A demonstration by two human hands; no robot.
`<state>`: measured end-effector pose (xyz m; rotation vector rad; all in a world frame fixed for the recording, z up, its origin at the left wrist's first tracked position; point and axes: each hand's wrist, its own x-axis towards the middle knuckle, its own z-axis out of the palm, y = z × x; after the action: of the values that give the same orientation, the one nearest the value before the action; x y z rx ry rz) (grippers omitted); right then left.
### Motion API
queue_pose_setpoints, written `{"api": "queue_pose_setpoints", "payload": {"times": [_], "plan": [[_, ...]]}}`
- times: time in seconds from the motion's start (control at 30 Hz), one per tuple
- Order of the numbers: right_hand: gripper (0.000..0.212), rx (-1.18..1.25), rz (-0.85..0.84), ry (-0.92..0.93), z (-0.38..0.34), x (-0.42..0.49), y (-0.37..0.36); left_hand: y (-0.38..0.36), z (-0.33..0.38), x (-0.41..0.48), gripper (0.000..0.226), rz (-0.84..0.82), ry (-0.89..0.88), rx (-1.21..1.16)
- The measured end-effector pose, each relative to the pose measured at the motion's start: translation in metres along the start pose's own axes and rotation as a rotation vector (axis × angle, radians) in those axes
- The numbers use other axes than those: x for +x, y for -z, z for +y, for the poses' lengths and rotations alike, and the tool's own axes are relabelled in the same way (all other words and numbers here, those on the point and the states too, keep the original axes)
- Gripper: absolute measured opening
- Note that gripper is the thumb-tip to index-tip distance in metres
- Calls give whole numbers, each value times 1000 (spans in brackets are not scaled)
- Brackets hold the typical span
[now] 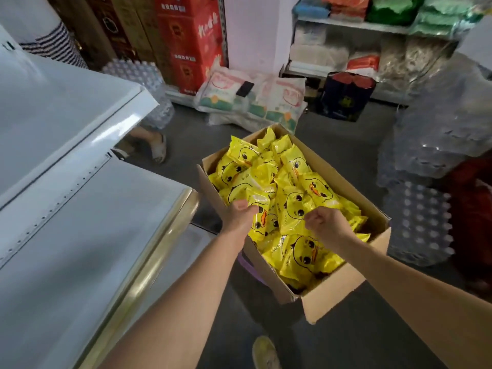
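Unpacking a carton of snack packets. The cardboard box (343,291) stands open-topped and heaped with yellow packets (303,254), probably set just beside the white shelf unit (80,209) at its left so that stock can be lifted straight across.

The left hand (239,214) reaches over the box's left wall and grips a duck-print packet (262,209) near that wall. The thumb lies on top, the fingers are curled under its left edge, and the rest of the packet hangs free toward the middle of the box. It is likely held by the edge so that it peels away from its neighbours.

The right hand (323,222) hovers over the box's centre with its fingers drawn tight into a fist. A second packet (291,209) stands tilted just at the knuckles, its lower corner touching them, but whether the fingers actually pinch it cannot be told. Both packets lie inside the box, on top of the heap.
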<state>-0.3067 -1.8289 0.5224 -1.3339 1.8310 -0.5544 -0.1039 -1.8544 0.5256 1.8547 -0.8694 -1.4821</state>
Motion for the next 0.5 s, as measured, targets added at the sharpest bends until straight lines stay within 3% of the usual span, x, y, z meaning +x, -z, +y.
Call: {"api": "queue_pose_setpoints", "payload": {"times": [0.17,0.3,0.43,0.5], "plan": [[24,-200,-42,47,-1,80,-7,-23,-3,70,49,99,-15,251],[35,-335,-71,112,-2,125,-15,-40,-16,96,59,153,19,278],[36,-423,-151,169,0,161,-24,-50,-27,109,40,118,129,273],[33,-489,-183,165,-1,177,-31,-53,-32,114,41,118,88,370]]}}
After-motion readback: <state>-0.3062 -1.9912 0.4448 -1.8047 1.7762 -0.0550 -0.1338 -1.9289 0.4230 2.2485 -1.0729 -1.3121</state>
